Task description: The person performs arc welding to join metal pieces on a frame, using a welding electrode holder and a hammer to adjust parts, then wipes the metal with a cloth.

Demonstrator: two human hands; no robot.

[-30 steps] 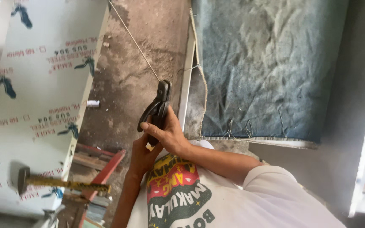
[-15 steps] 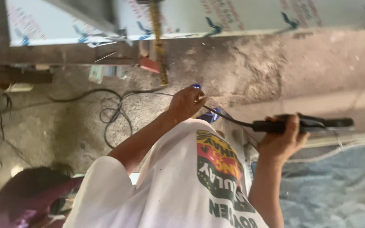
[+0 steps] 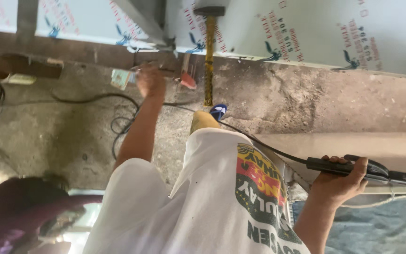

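Here, you look down over your own white printed T-shirt (image 3: 203,202) to a rough concrete floor (image 3: 306,99). A hammer (image 3: 208,61) with a yellow handle stands in the upper middle of the view, its head against pale film-covered panels (image 3: 316,33).

Your right hand (image 3: 339,181) is well below and to the right of the hammer. Its fingers (image 3: 359,165) are wrapped tight round the grip of a long black tool (image 3: 363,170), which lies level and points away from the hammer. A thin black cable (image 3: 259,141) runs from the tool's near end up toward the foot of the hammer, passing a blue sandal (image 3: 218,111) just below the hammer's handle.

Your left hand (image 3: 150,80) is stretched out to the left of the hammer, low on the floor by the edge of the panels. It is blurred, so how its fingers are set cannot be told. A small pale packet (image 3: 121,77) lies just beyond it, farther from the hammer, and a small red piece (image 3: 187,81) sits between hand and hammer.

Loops of dark cord (image 3: 118,124) lie on the floor below the left hand. A blue-grey cloth (image 3: 381,230) is spread far below and to the right of the hammer, under the tool.
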